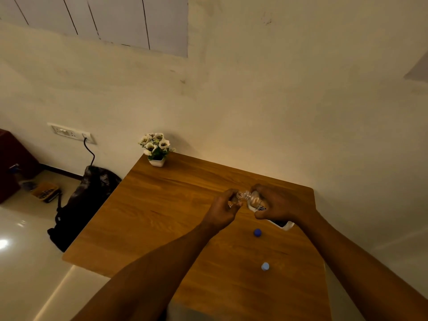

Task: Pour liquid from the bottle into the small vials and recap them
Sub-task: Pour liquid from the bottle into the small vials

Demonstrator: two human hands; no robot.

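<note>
Two hands meet above the wooden table (pixel 162 205): the right hand (pixel 278 205) curls round the tilted bottle (pixel 254 201), its mouth at nine o'clock against a vial (pixel 235 200) pinched by the left hand (pixel 223 208). Both caps, dark blue cap (pixel 257 232) and pale blue cap (pixel 265 266), lie at six o'clock.

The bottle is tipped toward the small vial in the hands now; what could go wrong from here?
1. The bottle, held by the right hand, meets a narrow vial held in the air by the left hand; liquid may miss and spill on the table.
2. The dark blue cap lies loose below the hands; a forearm may knock it away.
</note>
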